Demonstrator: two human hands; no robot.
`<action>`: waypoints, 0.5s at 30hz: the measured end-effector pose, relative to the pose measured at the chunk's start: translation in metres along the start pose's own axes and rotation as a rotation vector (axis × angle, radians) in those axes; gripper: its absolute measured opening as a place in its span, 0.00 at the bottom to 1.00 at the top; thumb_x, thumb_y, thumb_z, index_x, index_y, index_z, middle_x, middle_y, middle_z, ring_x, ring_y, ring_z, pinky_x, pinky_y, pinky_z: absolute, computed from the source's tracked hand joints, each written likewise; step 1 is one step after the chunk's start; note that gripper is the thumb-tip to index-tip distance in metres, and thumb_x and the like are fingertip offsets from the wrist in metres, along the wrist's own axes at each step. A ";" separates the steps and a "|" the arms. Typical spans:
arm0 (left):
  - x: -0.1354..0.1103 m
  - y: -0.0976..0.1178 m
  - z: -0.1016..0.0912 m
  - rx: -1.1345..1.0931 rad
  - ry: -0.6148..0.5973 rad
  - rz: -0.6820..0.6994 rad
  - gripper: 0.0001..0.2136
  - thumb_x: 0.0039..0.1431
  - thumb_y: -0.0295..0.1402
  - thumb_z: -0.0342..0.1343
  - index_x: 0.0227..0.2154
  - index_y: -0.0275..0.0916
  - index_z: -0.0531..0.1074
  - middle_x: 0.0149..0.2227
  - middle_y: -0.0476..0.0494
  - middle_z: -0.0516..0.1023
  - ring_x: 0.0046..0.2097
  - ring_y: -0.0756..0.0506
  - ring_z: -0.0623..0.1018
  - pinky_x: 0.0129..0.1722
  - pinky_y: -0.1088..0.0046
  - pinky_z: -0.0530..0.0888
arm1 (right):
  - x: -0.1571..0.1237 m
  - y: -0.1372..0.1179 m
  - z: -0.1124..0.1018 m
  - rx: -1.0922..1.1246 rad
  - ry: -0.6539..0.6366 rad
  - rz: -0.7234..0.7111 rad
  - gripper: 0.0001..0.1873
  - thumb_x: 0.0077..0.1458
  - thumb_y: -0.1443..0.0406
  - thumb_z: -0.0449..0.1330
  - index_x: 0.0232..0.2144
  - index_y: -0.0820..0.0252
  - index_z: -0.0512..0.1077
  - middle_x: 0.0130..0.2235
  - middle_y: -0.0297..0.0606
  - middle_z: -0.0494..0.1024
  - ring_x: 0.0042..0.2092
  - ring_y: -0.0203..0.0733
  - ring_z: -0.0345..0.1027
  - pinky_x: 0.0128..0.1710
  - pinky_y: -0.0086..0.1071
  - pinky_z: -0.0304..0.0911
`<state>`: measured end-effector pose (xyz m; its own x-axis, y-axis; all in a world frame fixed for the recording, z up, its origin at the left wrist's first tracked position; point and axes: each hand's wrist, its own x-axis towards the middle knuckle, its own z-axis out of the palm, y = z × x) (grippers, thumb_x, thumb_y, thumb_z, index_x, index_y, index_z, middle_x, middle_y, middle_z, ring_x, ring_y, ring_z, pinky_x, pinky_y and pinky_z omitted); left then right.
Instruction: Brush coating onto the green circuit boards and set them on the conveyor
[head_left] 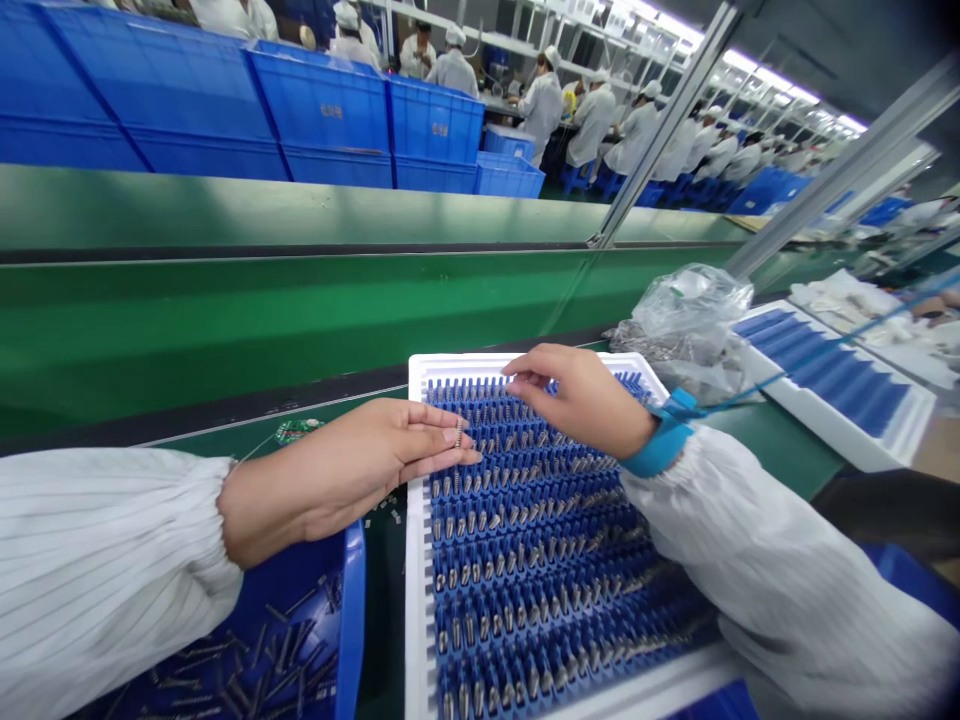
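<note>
My left hand (360, 470) comes in from the left, holding a small metal spring (459, 432) upright between thumb and fingertips, just above the top left rows. These blue comb rows (540, 570) stand in a white plastic tray (417, 600) and carry several lines of small metal springs. My right hand (581, 400) hangs over the tray's far rows, its fingers loosely curled and holding nothing I can see. A blue wrist strap (660, 445) circles that wrist. Below my left forearm, a blue bin (351, 620) holds loose metal pins.
A green conveyor belt (247, 310) runs across the view behind the tray. A small green circuit board (298, 431) lies near my left wrist. A crumpled plastic bag (690, 320) and a second white tray (832, 385) sit right. Blue crates and white-clad workers fill the background.
</note>
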<state>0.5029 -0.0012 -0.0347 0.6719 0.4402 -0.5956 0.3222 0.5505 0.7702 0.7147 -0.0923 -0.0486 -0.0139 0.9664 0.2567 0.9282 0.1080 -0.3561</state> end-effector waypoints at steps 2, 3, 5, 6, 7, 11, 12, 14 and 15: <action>0.001 -0.001 -0.002 0.007 -0.023 0.015 0.07 0.63 0.20 0.55 0.33 0.34 0.77 0.35 0.43 0.86 0.40 0.50 0.84 0.39 0.87 0.79 | -0.001 -0.022 0.001 0.078 -0.004 -0.103 0.10 0.59 0.76 0.68 0.42 0.64 0.76 0.39 0.37 0.74 0.39 0.39 0.70 0.42 0.27 0.66; 0.002 -0.002 -0.002 0.012 -0.033 0.026 0.08 0.62 0.20 0.55 0.32 0.34 0.77 0.36 0.43 0.86 0.41 0.50 0.84 0.40 0.86 0.79 | -0.001 -0.031 0.003 0.111 -0.012 -0.148 0.11 0.57 0.75 0.70 0.42 0.63 0.76 0.39 0.35 0.74 0.39 0.38 0.70 0.41 0.26 0.67; 0.004 -0.003 -0.003 0.023 -0.049 0.039 0.09 0.62 0.20 0.56 0.30 0.35 0.78 0.36 0.43 0.86 0.42 0.50 0.84 0.42 0.86 0.78 | -0.002 -0.042 0.008 0.155 -0.016 -0.217 0.13 0.55 0.75 0.72 0.40 0.63 0.76 0.38 0.34 0.75 0.39 0.38 0.70 0.40 0.25 0.67; 0.004 -0.003 -0.004 0.027 -0.051 0.042 0.09 0.62 0.21 0.56 0.29 0.35 0.78 0.36 0.43 0.86 0.42 0.49 0.84 0.43 0.86 0.78 | -0.002 -0.044 0.010 0.166 -0.009 -0.240 0.12 0.55 0.76 0.72 0.39 0.63 0.76 0.37 0.34 0.75 0.39 0.38 0.70 0.40 0.26 0.68; 0.005 -0.003 -0.003 0.028 -0.050 0.037 0.09 0.62 0.21 0.56 0.29 0.35 0.79 0.36 0.43 0.86 0.42 0.49 0.84 0.44 0.85 0.78 | -0.003 -0.045 0.012 0.170 0.003 -0.257 0.12 0.55 0.77 0.72 0.38 0.64 0.75 0.37 0.34 0.74 0.39 0.38 0.70 0.40 0.26 0.68; 0.004 -0.001 -0.001 0.036 -0.069 0.029 0.09 0.61 0.21 0.56 0.31 0.35 0.81 0.36 0.43 0.86 0.42 0.49 0.84 0.44 0.84 0.78 | -0.008 -0.042 0.017 0.140 0.056 -0.314 0.10 0.57 0.79 0.68 0.37 0.65 0.74 0.38 0.37 0.73 0.40 0.40 0.69 0.41 0.30 0.68; 0.003 -0.001 0.000 0.044 -0.076 0.032 0.09 0.60 0.21 0.56 0.31 0.35 0.81 0.35 0.43 0.86 0.41 0.49 0.84 0.45 0.83 0.78 | -0.009 -0.042 0.018 0.124 0.064 -0.329 0.09 0.58 0.79 0.67 0.38 0.65 0.74 0.38 0.38 0.73 0.40 0.41 0.69 0.41 0.30 0.68; 0.002 0.000 0.000 0.072 -0.087 0.041 0.08 0.59 0.22 0.58 0.31 0.35 0.82 0.34 0.43 0.86 0.41 0.49 0.83 0.45 0.82 0.78 | -0.011 -0.040 0.020 0.090 0.067 -0.362 0.08 0.60 0.80 0.64 0.38 0.67 0.73 0.38 0.39 0.72 0.40 0.41 0.68 0.41 0.31 0.68; 0.001 0.001 0.000 0.089 -0.092 0.042 0.07 0.59 0.22 0.58 0.31 0.36 0.82 0.34 0.43 0.86 0.42 0.49 0.83 0.45 0.81 0.78 | -0.011 -0.040 0.021 0.072 0.061 -0.382 0.08 0.60 0.80 0.63 0.38 0.67 0.73 0.38 0.39 0.72 0.39 0.41 0.67 0.41 0.32 0.68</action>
<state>0.5039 -0.0002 -0.0351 0.7430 0.3921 -0.5424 0.3477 0.4663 0.8134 0.6701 -0.1027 -0.0561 -0.3288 0.8381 0.4352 0.8322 0.4750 -0.2861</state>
